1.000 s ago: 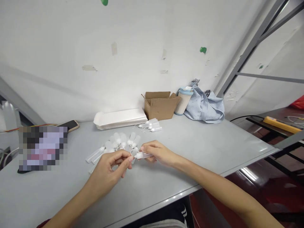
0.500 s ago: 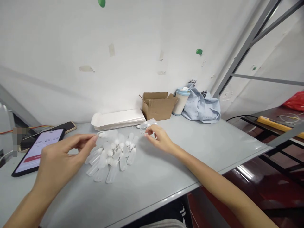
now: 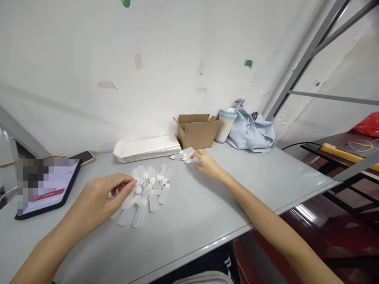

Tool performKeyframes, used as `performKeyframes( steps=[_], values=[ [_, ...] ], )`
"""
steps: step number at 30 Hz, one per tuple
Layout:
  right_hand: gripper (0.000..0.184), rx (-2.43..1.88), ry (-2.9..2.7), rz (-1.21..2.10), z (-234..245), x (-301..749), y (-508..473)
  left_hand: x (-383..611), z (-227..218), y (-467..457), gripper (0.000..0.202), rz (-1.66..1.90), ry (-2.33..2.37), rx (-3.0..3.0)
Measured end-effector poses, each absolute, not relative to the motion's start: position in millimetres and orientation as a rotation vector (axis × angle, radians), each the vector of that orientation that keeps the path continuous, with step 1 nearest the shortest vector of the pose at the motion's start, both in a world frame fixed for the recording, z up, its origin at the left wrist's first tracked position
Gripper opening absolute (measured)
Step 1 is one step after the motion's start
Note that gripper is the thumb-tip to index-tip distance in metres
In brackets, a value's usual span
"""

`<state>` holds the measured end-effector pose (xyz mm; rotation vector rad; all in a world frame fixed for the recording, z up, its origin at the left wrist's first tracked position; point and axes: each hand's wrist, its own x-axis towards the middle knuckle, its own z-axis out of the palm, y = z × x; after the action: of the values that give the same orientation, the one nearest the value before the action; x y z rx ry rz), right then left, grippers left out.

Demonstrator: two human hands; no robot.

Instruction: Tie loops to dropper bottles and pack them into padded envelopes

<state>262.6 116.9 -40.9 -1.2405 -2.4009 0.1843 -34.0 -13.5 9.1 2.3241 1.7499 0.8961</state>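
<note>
On the grey worktop (image 3: 201,221) lies a loose pile of clear plastic tubes (image 3: 153,200), with white caps and thin cords between them, and the tubes are pointing in many directions. The left hand (image 3: 102,199) is at the left side of this pile and covers part of it; its thumb and forefinger meet at the tips, but I cannot tell whether something thin is pinched there. The right hand (image 3: 209,165) reaches farther back, to a smaller group of similar tubes (image 3: 186,151), where its bent fingers are at the right end of the group; whether they already grip a tube, I cannot tell. This smaller group lies in front of an open cardboard box (image 3: 198,135), near the right end of a flat white stack (image 3: 148,146). Just beside the box, on its right, stands a pale cup (image 3: 225,128) with a blue lid, and next to the cup a light blue cloth bag (image 3: 251,136) is resting. To the left of the left hand lies a phone (image 3: 69,193) with a partly blurred screen, and behind it is a second phone (image 3: 85,158) with a dark screen.
</note>
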Motion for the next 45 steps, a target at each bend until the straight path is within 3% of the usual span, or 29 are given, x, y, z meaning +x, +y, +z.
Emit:
performKeyframes(
  steps=[13,20,34,45],
  values=[
    [0.031,-1.393,-2.409,0.193,-39,260,114,-30,-1,-12,0.026,0.905,1.898,2.434],
    [0.018,-1.306,-2.394,0.353,-41,257,111,-20,1,-16,0.027,1.004,1.816,2.366],
    [0.021,-0.751,-2.075,1.290,-13,236,67,-6,-9,-14,0.046,0.926,1.755,2.054],
    [0.018,-0.712,-2.006,1.462,-14,231,61,-7,-18,-10,0.035,0.815,1.700,2.326]
  ],
)
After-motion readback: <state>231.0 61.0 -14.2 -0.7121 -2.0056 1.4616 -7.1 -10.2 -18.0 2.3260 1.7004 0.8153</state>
